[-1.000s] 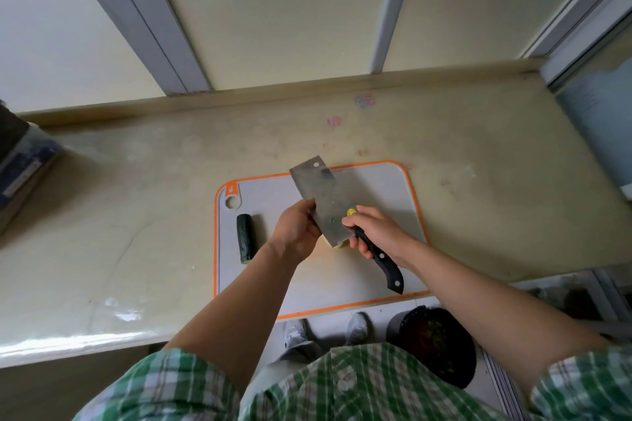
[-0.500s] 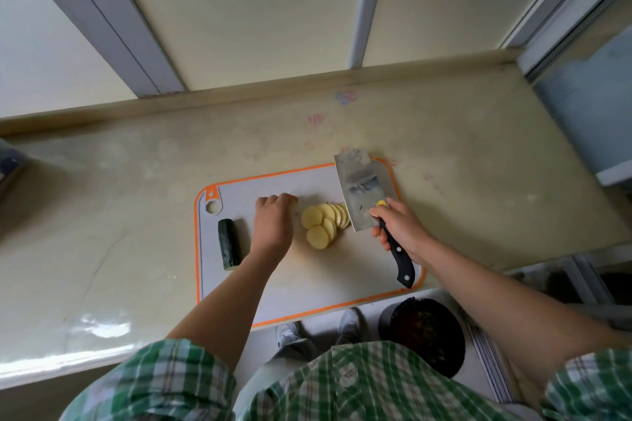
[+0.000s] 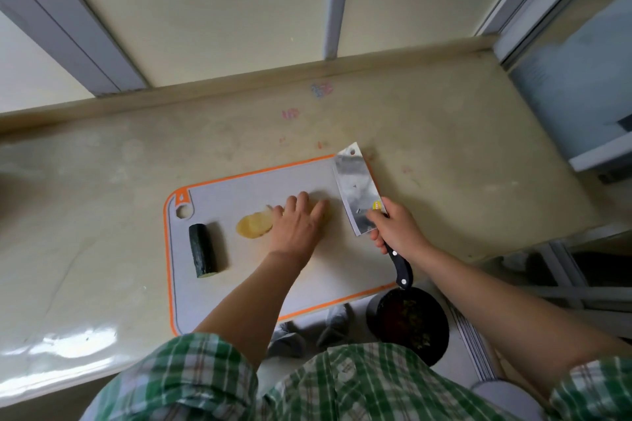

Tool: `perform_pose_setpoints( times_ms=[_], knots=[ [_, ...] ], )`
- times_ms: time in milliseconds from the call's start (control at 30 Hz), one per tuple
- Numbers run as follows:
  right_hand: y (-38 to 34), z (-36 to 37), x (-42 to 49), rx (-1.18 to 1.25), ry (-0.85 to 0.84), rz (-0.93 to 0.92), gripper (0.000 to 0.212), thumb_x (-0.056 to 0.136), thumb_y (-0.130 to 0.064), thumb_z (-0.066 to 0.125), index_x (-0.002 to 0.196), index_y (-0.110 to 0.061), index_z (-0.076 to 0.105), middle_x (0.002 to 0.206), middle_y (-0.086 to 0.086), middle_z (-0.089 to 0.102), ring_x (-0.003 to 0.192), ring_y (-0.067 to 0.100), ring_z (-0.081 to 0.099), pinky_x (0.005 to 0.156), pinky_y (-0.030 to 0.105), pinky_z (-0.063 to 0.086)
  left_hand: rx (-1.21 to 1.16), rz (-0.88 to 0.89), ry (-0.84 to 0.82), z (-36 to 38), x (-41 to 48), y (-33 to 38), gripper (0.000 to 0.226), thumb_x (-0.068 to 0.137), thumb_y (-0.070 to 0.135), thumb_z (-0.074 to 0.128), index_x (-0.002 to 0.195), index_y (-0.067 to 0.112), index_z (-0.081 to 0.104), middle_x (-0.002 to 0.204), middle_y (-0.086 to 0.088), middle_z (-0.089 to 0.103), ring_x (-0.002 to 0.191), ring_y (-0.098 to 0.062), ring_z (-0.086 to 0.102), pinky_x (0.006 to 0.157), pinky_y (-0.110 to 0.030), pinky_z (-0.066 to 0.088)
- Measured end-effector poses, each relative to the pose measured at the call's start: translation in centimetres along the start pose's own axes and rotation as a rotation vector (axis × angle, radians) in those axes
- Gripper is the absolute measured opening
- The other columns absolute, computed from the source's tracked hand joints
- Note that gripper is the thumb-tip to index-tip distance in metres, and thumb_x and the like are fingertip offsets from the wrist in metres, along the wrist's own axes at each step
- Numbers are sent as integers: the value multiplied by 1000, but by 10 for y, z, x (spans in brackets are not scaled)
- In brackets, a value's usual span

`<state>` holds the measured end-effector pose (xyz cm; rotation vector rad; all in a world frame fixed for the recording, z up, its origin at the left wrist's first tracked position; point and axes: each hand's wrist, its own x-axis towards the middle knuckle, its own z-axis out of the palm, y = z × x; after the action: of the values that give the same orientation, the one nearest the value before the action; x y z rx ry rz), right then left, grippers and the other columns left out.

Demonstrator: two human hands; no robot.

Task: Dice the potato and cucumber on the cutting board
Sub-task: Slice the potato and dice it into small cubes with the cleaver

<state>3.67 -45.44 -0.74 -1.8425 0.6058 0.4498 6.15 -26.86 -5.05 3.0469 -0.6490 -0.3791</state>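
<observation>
Hands split the work: the left hand [image 3: 297, 225] lies flat and open on the potato slices [image 3: 253, 225] mid-cutting board [image 3: 246, 287], the right hand [image 3: 396, 231] grips the cleaver [image 3: 357, 190] at three o'clock, nearer them than the cucumber [image 3: 203, 250] at nine o'clock, its long axis twelve-to-six.

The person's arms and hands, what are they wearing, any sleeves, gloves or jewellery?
Both hands, the left hand and the right hand, are bare, with no gloves, rings or watch visible. The forearms are uncovered. Short sleeves of a green and white plaid shirt end near the elbows at the frame's bottom.
</observation>
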Motion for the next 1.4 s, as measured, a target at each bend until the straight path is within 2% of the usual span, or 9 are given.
perform_pose_setpoints(
  times_ms=[200, 300, 400, 500, 600, 767, 1000, 1233, 1400],
  knots=[
    [-1, 6, 4, -20, -42, -26, 19, 92, -11, 47, 77, -14, 37, 57, 12, 46, 37, 15, 37, 37, 22, 33, 57, -32, 82, 4, -6, -25, 45, 75, 10, 70, 118, 15, 57, 101, -14, 54, 86, -33, 52, 67, -42, 46],
    [-7, 15, 6, -48, -78, -56, 16, 92, -12, 47, 78, -14, 38, 61, 14, 46, 37, 13, 39, 38, 22, 34, 57, -87, 99, 0, -11, -42, 66, 70, 5, 72, 133, 5, 50, 106, -18, 56, 90, -35, 53, 70, -43, 48],
    [-13, 26, 7, -79, -97, -76, 16, 93, -12, 47, 79, -13, 39, 61, 13, 46, 37, 13, 41, 38, 23, 35, -2, -212, 70, -1, -16, -58, 66, 76, 6, 70, 137, -1, 44, 110, -18, 56, 97, -36, 53, 78, -42, 47],
    [-17, 36, 9, -99, -116, -79, 14, 94, -13, 47, 81, -11, 41, 62, 14, 47, 38, 16, 40, 37, 21, 34, -196, -310, 81, -4, -22, -74, 56, 86, 24, 69, 132, 0, 47, 114, -19, 54, 103, -36, 47, 86, -39, 42],
    [-18, 44, 11, -107, -129, -77, 13, 94, -13, 46, 83, -9, 42, 61, 15, 47, 38, 16, 39, 37, 21, 34, -418, -310, 130, -8, -28, -84, 72, 84, 42, 68, 139, 3, 42, 124, -17, 50, 115, -36, 42, 96, -41, 38],
    [-21, 53, 8, -104, -73, -89, 17, 92, -10, 47, 76, -12, 41, 58, 13, 48, 38, 16, 39, 37, 22, 34, -363, -324, 105, -12, -33, -97, 66, 79, 54, 66, 131, 15, 53, 121, -9, 54, 110, -30, 46, 90, -37, 35],
    [-20, 63, 1, -115, 3, -95, 21, 91, -10, 48, 73, -15, 40, 55, 11, 48, 37, 16, 39, 38, 23, 36, -332, -310, 58, -17, -29, -96, 61, 86, 55, 57, 137, 23, 48, 127, -6, 49, 116, -27, 42, 95, -36, 34],
    [-13, 71, -7, -139, 68, -135, 19, 92, -9, 49, 74, -13, 43, 52, 10, 49, 35, 16, 41, 37, 25, 37, -304, -274, 94, -22, -20, -88, 37, 86, 34, 63, 120, 20, 58, 115, -5, 58, 109, -26, 47, 89, -33, 37],
    [-5, 72, -6, -400, 197, -288, 19, 89, -14, 52, 72, -12, 43, 53, 11, 50, 48, 35, 52, 47, 46, 46, -776, -424, 196, -25, -23, -92, 21, 80, 27, 74, 96, 16, 65, 90, 1, 65, 87, -19, 58, 71, -26, 41]
  ],
)
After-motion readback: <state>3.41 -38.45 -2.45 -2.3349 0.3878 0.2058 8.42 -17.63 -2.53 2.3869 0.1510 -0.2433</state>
